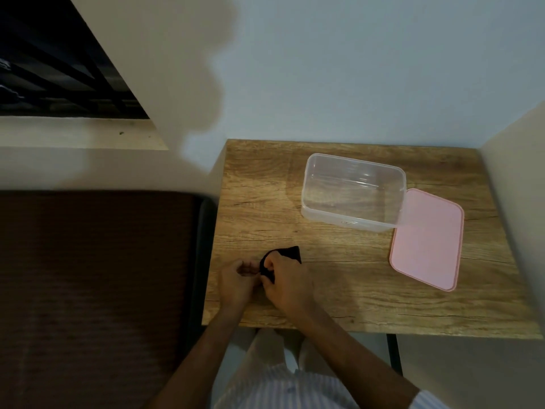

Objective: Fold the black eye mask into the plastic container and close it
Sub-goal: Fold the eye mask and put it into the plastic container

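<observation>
The black eye mask (290,252) lies bunched on the wooden table (339,287) near its front left. My left hand (236,283) and my right hand (287,283) both pinch it, covering most of the fabric. A clear plastic container (354,191) stands open and empty at the back of the table, well away from my hands. Its pink lid (427,242) lies flat to the right, one corner tucked against the container's right side.
A dark brown mattress (94,276) borders the table's left edge. The wall runs behind the table and a pale wall (519,160) closes its right side. A barred window (59,69) is at upper left.
</observation>
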